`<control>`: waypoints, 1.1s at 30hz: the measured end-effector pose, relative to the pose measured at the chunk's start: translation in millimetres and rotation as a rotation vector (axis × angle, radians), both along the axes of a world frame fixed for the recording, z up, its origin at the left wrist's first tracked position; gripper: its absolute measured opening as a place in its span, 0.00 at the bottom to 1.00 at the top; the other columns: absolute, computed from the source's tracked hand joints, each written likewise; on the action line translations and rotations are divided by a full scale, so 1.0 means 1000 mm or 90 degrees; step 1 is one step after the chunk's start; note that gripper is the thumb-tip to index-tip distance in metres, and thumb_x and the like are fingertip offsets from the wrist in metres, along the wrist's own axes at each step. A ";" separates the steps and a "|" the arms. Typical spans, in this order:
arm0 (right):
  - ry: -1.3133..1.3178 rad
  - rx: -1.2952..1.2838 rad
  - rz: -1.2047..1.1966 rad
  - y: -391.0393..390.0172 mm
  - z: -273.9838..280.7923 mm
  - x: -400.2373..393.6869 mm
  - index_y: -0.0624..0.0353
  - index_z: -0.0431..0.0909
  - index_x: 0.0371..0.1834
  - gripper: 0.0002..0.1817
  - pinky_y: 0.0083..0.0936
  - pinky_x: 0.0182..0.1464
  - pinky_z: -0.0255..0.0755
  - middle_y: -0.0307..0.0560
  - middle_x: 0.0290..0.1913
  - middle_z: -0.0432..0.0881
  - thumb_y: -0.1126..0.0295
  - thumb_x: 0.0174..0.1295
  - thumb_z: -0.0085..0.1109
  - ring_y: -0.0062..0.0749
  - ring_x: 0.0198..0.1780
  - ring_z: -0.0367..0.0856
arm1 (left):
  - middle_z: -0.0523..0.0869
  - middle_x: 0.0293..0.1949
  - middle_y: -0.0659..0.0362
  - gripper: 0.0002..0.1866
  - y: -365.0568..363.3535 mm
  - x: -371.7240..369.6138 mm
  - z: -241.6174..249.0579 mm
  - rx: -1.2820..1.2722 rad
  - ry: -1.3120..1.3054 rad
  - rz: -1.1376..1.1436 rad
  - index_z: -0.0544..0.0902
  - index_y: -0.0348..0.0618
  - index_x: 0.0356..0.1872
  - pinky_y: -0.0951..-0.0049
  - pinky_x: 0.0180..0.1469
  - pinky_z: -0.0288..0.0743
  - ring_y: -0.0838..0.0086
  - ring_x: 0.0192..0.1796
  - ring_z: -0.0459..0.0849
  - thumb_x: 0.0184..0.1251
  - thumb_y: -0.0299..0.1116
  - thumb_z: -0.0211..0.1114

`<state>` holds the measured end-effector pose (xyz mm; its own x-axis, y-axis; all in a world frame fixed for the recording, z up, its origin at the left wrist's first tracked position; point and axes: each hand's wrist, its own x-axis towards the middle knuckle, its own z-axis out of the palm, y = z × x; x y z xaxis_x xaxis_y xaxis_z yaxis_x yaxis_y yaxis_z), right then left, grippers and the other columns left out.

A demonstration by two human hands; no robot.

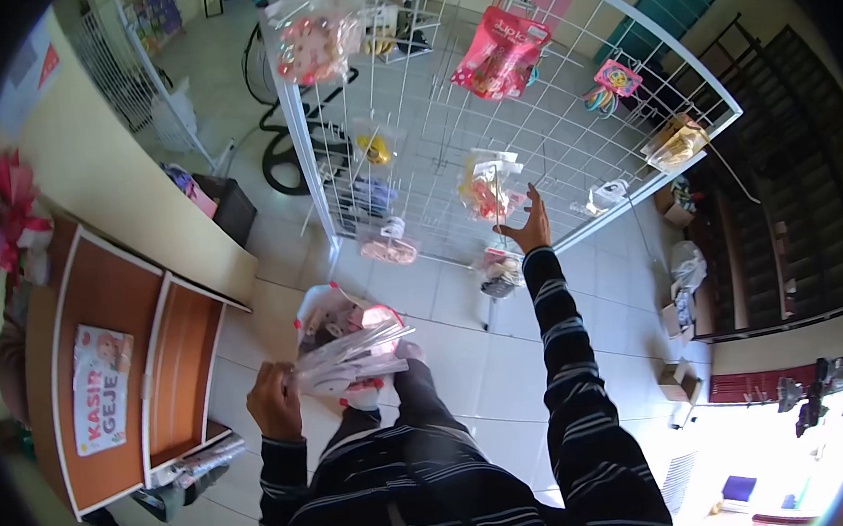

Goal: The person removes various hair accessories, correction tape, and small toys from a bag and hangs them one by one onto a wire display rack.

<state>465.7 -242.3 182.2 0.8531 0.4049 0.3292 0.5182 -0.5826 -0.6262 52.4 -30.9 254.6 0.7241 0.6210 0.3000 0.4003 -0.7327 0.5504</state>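
Note:
My left hand (276, 401) is closed on a fanned bunch of clear plastic packets (350, 358), held above a basket (309, 308) of mixed items on the floor. My right hand (528, 224) reaches up to the white wire rack (411, 117), thumb and fingers apart. Just left of its fingertips hangs a packet with red and yellow contents (488, 188). Below it hangs another packet (500, 269) with dark contents.
On the rack also hang a pink pouch (500, 54), a packet of round items (314, 48) and a pink packet (389, 250). A brown counter (102, 305) stands left; dark shelving (797, 178) is at right.

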 end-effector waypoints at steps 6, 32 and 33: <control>0.021 -0.090 -0.124 0.048 -0.028 0.017 0.62 0.47 0.59 0.62 0.41 0.52 0.59 0.54 0.52 0.63 0.51 0.16 0.73 0.47 0.54 0.61 | 0.74 0.23 0.55 0.09 -0.009 0.011 0.007 -0.016 0.074 0.123 0.74 0.41 0.24 0.67 0.25 0.67 0.60 0.25 0.75 0.37 0.19 0.60; -0.063 0.200 0.215 0.022 0.066 -0.137 0.53 0.74 0.38 0.21 0.32 0.47 0.60 0.43 0.38 0.75 0.74 0.35 0.63 0.37 0.43 0.71 | 0.75 0.23 0.57 0.09 -0.025 0.074 0.030 -0.020 0.049 0.089 0.75 0.41 0.25 0.73 0.25 0.68 0.65 0.22 0.77 0.37 0.20 0.62; -0.085 0.172 0.304 0.027 0.074 -0.147 0.51 0.74 0.38 0.21 0.32 0.48 0.59 0.40 0.37 0.76 0.74 0.36 0.62 0.35 0.44 0.71 | 0.75 0.23 0.57 0.09 -0.024 0.075 0.029 -0.035 0.040 0.067 0.76 0.40 0.25 0.73 0.25 0.68 0.65 0.22 0.76 0.37 0.20 0.61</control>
